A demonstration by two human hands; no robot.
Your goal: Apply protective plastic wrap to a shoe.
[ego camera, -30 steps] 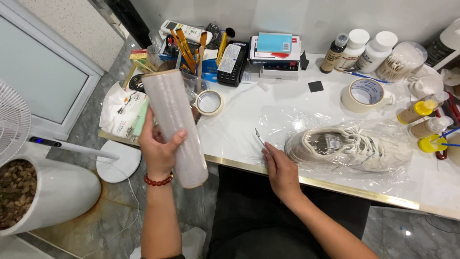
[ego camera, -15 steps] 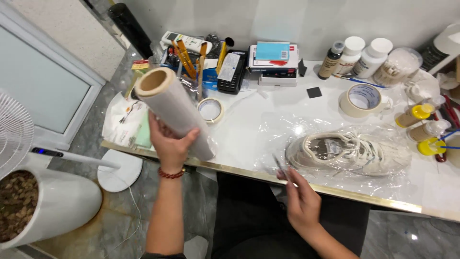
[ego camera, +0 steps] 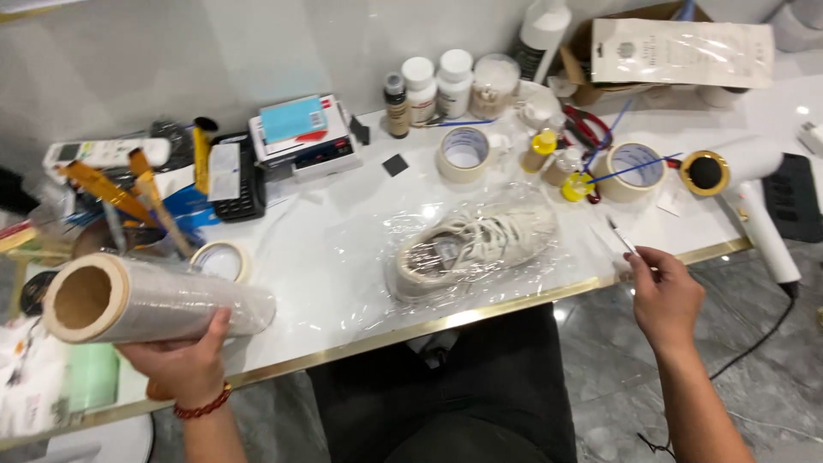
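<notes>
My left hand [ego camera: 184,360] grips a big roll of clear stretch film [ego camera: 163,300] from below. The roll lies level over the table's left front edge, with its cardboard core facing left. A pale sneaker [ego camera: 476,244] lies on its side in the middle of the white table [ego camera: 334,249], covered in clear film. To the right of the shoe, at the gold table edge, my right hand [ego camera: 664,296] pinches a thin knife-like tool [ego camera: 619,233] that points up and left.
Tape rolls [ego camera: 463,154] [ego camera: 636,171] and a smaller one [ego camera: 221,260] lie on the table. Bottles [ego camera: 437,86], a box stack [ego camera: 300,133], a black calculator [ego camera: 240,184] and brushes crowd the back. A white hair dryer [ego camera: 754,197] lies at right.
My left hand tipped the roll from upright to lying level and drew it toward the left front. My right hand went from the shoe's left side to its right, still holding the thin tool.
</notes>
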